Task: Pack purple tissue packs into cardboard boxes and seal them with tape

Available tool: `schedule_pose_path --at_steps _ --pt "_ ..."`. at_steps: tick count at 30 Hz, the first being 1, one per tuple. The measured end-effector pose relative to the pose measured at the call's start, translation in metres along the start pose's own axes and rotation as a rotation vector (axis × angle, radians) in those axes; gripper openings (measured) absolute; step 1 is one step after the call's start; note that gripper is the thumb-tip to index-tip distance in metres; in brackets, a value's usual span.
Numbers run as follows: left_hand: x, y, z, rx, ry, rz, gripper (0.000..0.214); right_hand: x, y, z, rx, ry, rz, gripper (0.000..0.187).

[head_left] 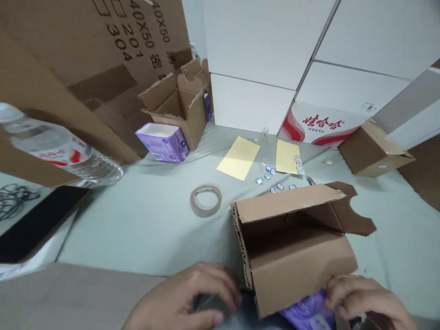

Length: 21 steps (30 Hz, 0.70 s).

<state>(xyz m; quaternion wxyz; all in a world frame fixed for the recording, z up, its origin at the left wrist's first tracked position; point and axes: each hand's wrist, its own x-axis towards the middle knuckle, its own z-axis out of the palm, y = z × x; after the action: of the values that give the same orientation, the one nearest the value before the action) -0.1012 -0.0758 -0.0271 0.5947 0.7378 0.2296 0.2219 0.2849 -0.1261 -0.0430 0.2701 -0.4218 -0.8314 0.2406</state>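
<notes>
An opened cardboard box [302,266] lies tilted at the table's front edge, its mouth facing up and its flaps spread. Below its near flap a purple tissue pack [311,309] shows in part; the rest is hidden. My right hand [367,298] is closed with its fingertips on the pack's right end, close to the box. To the left of the box is my left hand [189,298], slightly blurred, thumb and fingers apart with nothing between them. Another purple tissue pack [165,142] rests against a second open cardboard box [182,110] at the back left.
A roll of tape [206,200] lies mid-table. Behind are two yellow sheets [239,158] [288,156] and several small labels [280,187]. A closed carton [374,149] sits right. At left are a water bottle [62,146] and a black phone-like slab [41,224]. White cartons [250,103] wall the back.
</notes>
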Motion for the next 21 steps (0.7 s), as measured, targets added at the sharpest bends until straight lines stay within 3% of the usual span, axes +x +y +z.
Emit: schedule_pose_path --at_steps 2,4,6,9,14,17,21 --pt "0.005 -0.014 0.010 0.204 0.074 -0.152 0.031 -0.006 -0.006 -0.008 0.114 -0.157 0.040 0.043" --pt "0.013 -0.028 0.024 0.332 0.059 -0.236 0.051 -0.003 -0.012 -0.009 0.112 -0.292 0.065 0.058" --pt "0.023 -0.042 0.037 0.368 0.051 -0.251 0.065 0.006 -0.015 -0.002 0.075 -0.325 0.069 0.068" --pt "0.046 -0.058 0.048 0.321 0.090 -0.188 0.074 0.024 -0.012 0.017 0.144 -0.270 0.066 0.073" --pt "0.079 -0.070 0.054 0.281 0.000 0.059 0.089 0.044 -0.002 0.039 0.378 -0.158 0.003 0.061" --pt "0.071 -0.067 0.054 0.311 0.087 0.084 0.081 0.039 -0.002 0.040 0.425 -0.049 0.013 0.052" --pt "0.035 -0.050 0.055 0.221 0.318 0.078 0.075 0.025 -0.020 0.038 0.360 0.011 0.063 0.084"
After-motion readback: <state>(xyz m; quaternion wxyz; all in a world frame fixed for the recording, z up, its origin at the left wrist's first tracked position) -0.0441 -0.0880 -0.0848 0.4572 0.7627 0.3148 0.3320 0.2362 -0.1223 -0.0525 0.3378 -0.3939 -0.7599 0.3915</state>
